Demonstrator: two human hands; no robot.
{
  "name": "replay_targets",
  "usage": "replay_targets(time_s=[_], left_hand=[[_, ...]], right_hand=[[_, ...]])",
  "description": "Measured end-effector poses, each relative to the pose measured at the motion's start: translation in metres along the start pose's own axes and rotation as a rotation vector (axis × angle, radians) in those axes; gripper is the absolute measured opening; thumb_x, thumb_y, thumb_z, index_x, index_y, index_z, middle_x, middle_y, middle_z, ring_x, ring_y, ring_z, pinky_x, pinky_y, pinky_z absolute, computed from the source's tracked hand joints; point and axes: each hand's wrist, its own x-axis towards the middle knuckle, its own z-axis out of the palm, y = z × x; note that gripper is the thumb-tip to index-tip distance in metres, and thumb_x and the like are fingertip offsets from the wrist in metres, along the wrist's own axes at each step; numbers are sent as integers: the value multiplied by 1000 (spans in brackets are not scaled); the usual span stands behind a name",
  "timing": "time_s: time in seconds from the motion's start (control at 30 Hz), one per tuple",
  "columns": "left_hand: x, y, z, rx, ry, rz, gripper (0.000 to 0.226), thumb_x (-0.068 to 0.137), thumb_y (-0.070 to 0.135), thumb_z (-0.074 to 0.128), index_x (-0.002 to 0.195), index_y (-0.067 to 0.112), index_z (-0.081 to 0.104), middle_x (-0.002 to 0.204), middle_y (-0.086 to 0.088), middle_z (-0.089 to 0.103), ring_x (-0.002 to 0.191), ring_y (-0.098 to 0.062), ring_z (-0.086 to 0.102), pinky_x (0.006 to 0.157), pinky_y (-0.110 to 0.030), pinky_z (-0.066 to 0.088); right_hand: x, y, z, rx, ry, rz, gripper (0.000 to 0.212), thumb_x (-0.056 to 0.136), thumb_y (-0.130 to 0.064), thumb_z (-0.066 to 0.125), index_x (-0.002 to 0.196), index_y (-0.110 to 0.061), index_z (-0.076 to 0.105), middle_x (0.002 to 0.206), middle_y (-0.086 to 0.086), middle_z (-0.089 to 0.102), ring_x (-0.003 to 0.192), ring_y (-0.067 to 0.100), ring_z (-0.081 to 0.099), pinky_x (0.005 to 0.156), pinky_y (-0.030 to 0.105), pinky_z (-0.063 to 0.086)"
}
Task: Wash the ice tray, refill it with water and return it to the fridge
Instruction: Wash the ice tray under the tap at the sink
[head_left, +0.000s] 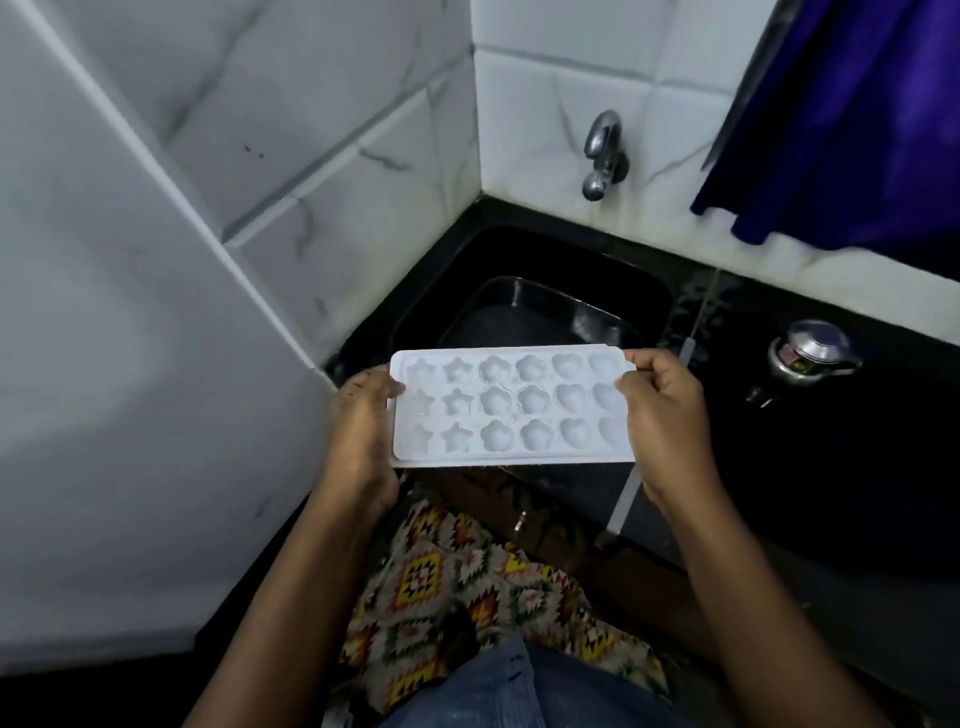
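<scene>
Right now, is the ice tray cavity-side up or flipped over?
Cavity-side up: the ice tray shows its shaped hollows to the camera, left hand and right hand gripping its ends.

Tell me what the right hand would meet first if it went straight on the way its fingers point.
The ice tray: the right hand grips its right end, fingers pointing leftward across it. Past the tray, that line probably reaches the left hand holding the other end, though depth is unclear.

The ice tray (511, 405) hangs over the sink (441, 280), tap (602, 153) behind it, pot (810, 353) to the right.
</scene>
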Motion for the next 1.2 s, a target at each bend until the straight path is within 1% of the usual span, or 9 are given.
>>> replay_targets(time_s=[0.13, 0.23, 0.43, 0.57, 0.67, 0.77, 0.9, 1.03, 1.2], left_hand=[[33, 18, 1, 49, -55, 27, 59, 68, 22, 56, 122, 5, 69, 117, -24, 76, 109, -50, 71, 93, -75, 50], [55, 33, 6, 85, -114, 41, 53, 69, 23, 57, 117, 8, 73, 115, -21, 77, 109, -48, 72, 95, -74, 51], [77, 50, 27, 139, -172, 43, 37, 86, 15, 54, 118, 9, 71, 113, -16, 78, 107, -45, 73, 81, -54, 58], [90, 55, 41, 151, -184, 31, 31, 92, 9, 52, 117, 7, 71, 110, -15, 79, 106, -43, 74, 78, -48, 58], [98, 63, 53, 168, -189, 36, 28, 93, 8, 54, 115, 7, 72, 109, -14, 79, 104, -42, 74, 83, -52, 59], [110, 68, 68, 198, -206, 42, 24, 91, 7, 58, 110, 6, 73, 109, -15, 79, 105, -43, 74, 90, -59, 58], [129, 72, 93, 202, -232, 39, 20, 93, 3, 59, 108, 6, 72, 113, -18, 78, 99, -39, 72, 85, -52, 56], [146, 70, 112, 219, -247, 65, 16, 94, 2, 60, 98, 12, 73, 105, -13, 79, 93, -35, 73, 79, -46, 58], [171, 76, 129, 237, -272, 67, 27, 95, 3, 57, 115, 4, 75, 107, -13, 80, 96, -34, 77, 81, -45, 61]], right_hand=[[6, -6, 17, 20, 70, 18, 27, 101, -10, 54, 96, -34, 65, 85, -2, 58, 77, 11, 53, 66, 30, 44], [13, -11, 28, 34, 139, 28, 29, 101, -8, 54, 96, -34, 65, 83, -6, 59, 70, 7, 52, 64, 27, 44], [33, -14, 32, 31, 240, 24, 24, 100, -8, 54, 112, -25, 66, 86, -3, 59, 73, 8, 52, 65, 25, 44], [54, -13, 33, 32, 255, 0, 25, 99, -7, 55, 106, -27, 67, 83, 0, 57, 70, 9, 49, 59, 18, 42], [71, -16, 32, 43, 254, -6, 29, 98, -7, 57, 94, -34, 65, 80, -1, 58, 62, 4, 49, 60, 23, 43], [88, -18, 28, 63, 253, -4, 26, 98, -8, 58, 99, -33, 67, 77, -3, 56, 57, 2, 47, 59, 25, 42], [116, -15, 20, 65, 249, -3, 24, 97, -8, 58, 115, -19, 69, 89, 14, 62, 72, 15, 54, 68, 34, 47], [143, -10, 15, 63, 241, -12, 24, 96, -10, 58, 115, -22, 69, 92, 13, 66, 72, 15, 56, 68, 34, 48], [171, -3, 14, 44, 252, 10, 26, 94, -9, 59, 111, -25, 71, 93, 14, 69, 75, 17, 61, 71, 36, 52]])
